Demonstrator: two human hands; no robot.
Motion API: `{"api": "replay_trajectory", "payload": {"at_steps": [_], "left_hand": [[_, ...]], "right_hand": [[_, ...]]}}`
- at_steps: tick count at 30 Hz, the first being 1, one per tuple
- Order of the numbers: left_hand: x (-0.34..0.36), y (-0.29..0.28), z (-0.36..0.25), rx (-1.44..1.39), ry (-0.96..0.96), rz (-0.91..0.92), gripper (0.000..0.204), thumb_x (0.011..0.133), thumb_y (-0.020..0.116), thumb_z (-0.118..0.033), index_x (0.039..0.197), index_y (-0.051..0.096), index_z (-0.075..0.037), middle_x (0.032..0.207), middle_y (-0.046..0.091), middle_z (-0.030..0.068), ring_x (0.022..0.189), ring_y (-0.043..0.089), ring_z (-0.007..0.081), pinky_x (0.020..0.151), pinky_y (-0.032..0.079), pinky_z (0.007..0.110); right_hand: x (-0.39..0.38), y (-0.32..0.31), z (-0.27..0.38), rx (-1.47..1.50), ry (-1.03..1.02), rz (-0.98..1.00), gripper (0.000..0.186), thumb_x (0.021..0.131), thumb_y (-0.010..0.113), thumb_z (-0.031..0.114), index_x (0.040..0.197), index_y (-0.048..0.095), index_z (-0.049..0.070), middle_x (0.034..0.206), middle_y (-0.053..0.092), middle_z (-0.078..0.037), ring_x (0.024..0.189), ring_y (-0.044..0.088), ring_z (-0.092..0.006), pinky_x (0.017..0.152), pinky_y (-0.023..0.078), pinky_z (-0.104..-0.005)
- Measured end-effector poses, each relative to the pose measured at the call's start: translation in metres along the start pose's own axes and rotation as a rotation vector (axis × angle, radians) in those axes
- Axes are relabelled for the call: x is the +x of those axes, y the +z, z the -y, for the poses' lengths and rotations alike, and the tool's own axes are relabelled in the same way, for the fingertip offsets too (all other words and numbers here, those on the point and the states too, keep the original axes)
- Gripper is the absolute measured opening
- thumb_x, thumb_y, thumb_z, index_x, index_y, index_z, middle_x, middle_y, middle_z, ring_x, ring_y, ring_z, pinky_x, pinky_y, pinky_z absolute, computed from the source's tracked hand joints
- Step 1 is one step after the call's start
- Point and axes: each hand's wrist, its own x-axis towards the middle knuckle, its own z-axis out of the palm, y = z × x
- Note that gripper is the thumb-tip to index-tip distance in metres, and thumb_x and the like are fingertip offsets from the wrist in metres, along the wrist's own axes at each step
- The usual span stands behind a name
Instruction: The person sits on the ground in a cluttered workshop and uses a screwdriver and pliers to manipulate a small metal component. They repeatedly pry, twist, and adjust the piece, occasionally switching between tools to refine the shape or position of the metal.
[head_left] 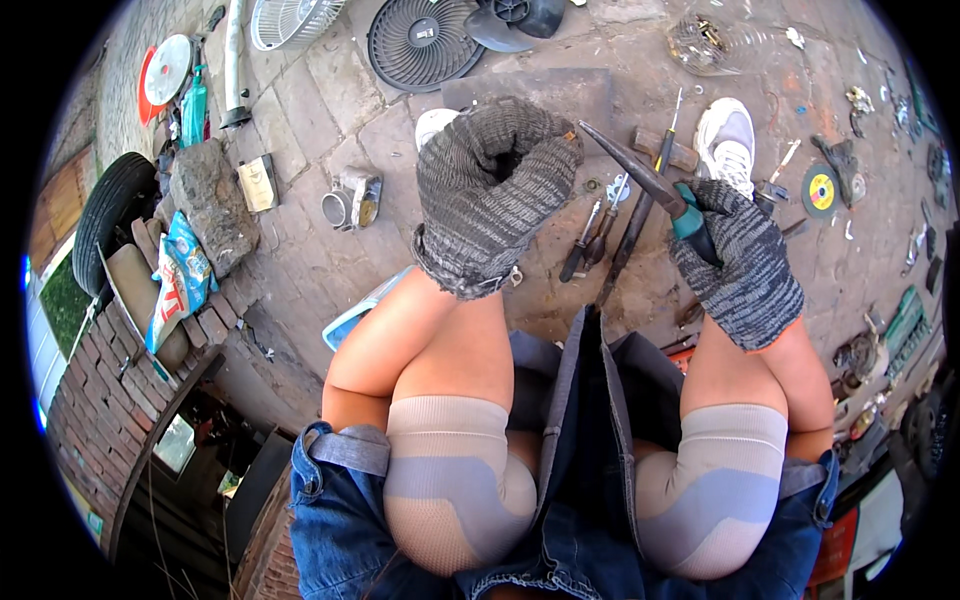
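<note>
My left hand (pixel 480 200), in a grey knitted glove, is curled closed with thumb and fingers meeting in a ring. A tiny orange-brown bit (pixel 572 136) shows at its fingertips, too small to name. Wrapped in a matching glove, my right hand (pixel 738 255) grips needle-nose pliers (pixel 650 178) with teal and black handles. The pliers' pointed jaws reach up and left, their tip close beside the left fingertips. Whether the tip touches the bit I cannot tell. Behind both hands a flat dark plate (pixel 590 88) lies on the ground.
Between my feet lie a hammer (pixel 665 150), screwdrivers (pixel 580 245) and a dark metal bar (pixel 630 245). A metal motor part (pixel 352 198) sits left of my left hand. Farther off are a fan grille (pixel 425 40), a clear plastic container (pixel 712 45), a yellow-black disc (pixel 820 190) and a rock (pixel 212 205).
</note>
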Motion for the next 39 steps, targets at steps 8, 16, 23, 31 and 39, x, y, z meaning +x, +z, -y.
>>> {"api": "replay_trajectory", "payload": {"at_steps": [8, 16, 23, 31, 39], "left_hand": [[0.000, 0.002, 0.003, 0.257, 0.172, -0.088, 0.013, 0.068, 0.066, -0.010, 0.078, 0.063, -0.002, 0.064, 0.056, 0.0031, 0.053, 0.050, 0.0082, 0.048, 0.040, 0.022], [0.001, 0.002, 0.004, 0.419, 0.298, -0.060, 0.017, 0.065, 0.068, -0.011, 0.080, 0.063, -0.003, 0.066, 0.057, 0.0036, 0.053, 0.051, 0.0092, 0.049, 0.041, 0.022], [-0.008, 0.006, -0.006, -0.223, -0.210, -0.104, 0.015, 0.074, 0.063, -0.010, 0.085, 0.061, 0.000, 0.071, 0.059, 0.0037, 0.056, 0.053, 0.0091, 0.050, 0.044, 0.021], [-0.001, -0.007, 0.014, -0.937, -0.442, 0.182, 0.012, 0.077, 0.055, -0.010, 0.086, 0.054, -0.002, 0.065, 0.052, 0.0055, 0.044, 0.040, 0.0095, 0.038, 0.029, 0.020], [-0.004, 0.002, 0.000, -0.375, -0.221, -0.025, 0.013, 0.078, 0.059, -0.007, 0.088, 0.060, 0.001, 0.074, 0.061, 0.0043, 0.062, 0.053, 0.0080, 0.056, 0.043, 0.020]], "right_hand": [[0.000, -0.003, 0.003, -0.015, -0.011, 0.028, 0.029, 0.069, 0.061, 0.011, 0.096, 0.059, 0.000, 0.095, 0.057, -0.016, 0.085, 0.055, -0.0320, 0.076, 0.045, -0.0363], [0.000, -0.001, 0.001, -0.115, -0.051, 0.023, 0.029, 0.070, 0.061, 0.014, 0.095, 0.058, 0.000, 0.097, 0.056, -0.016, 0.086, 0.054, -0.0315, 0.077, 0.044, -0.0371], [0.002, -0.001, -0.002, -0.366, -0.154, -0.108, 0.026, 0.068, 0.062, 0.007, 0.093, 0.057, 0.000, 0.094, 0.056, -0.014, 0.085, 0.055, -0.0309, 0.077, 0.044, -0.0367], [0.003, 0.004, -0.009, -0.116, -0.016, -0.053, 0.029, 0.070, 0.061, 0.008, 0.097, 0.056, -0.001, 0.096, 0.056, -0.014, 0.085, 0.054, -0.0304, 0.077, 0.043, -0.0349], [0.001, 0.000, 0.001, 0.055, 0.059, -0.083, 0.026, 0.068, 0.061, 0.005, 0.093, 0.059, -0.002, 0.095, 0.056, -0.017, 0.084, 0.056, -0.0291, 0.074, 0.045, -0.0318]]}}
